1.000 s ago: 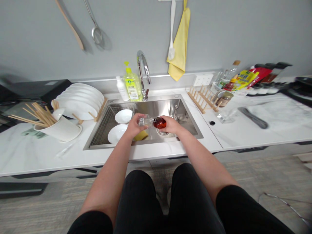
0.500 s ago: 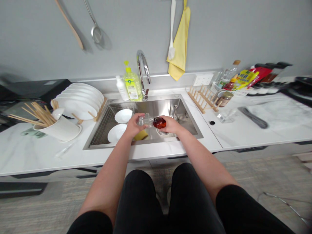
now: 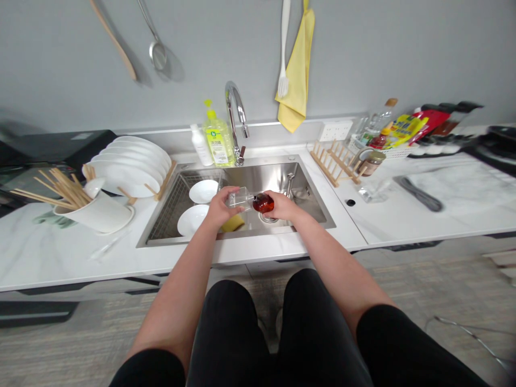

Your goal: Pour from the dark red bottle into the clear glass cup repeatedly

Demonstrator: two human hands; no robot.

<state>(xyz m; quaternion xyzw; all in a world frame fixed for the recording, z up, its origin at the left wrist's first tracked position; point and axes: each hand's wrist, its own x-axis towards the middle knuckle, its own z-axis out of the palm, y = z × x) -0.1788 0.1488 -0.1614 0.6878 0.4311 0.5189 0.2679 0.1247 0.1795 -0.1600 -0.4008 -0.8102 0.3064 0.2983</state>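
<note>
Over the sink (image 3: 258, 230), my left hand (image 3: 219, 208) grips a clear, square-sided container (image 3: 238, 198) lying on its side, its narrow end to the right. My right hand (image 3: 282, 206) is wrapped round a small bottle of reddish-brown liquid (image 3: 263, 202), tilted with its dark mouth toward that narrow end. The two mouths are close together; whether they touch cannot be made out. Beneath my left hand a yellow sponge or cloth (image 3: 233, 223) shows in the sink. Left of it are two white bowls (image 3: 192, 220), (image 3: 203, 191) on a wire rack.
A chrome faucet (image 3: 235, 107) rises behind the sink beside a dish soap bottle (image 3: 217, 140). White plates (image 3: 129, 166) and a chopstick holder (image 3: 100, 215) stand at left. At right are a wooden rack (image 3: 336, 164), a brown-filled jar (image 3: 371, 163) and a basket of condiments (image 3: 397, 153).
Both hands hold the container and bottle in nearly the same place, mouth to mouth. The view has shifted very slightly; nothing else visibly differs.
</note>
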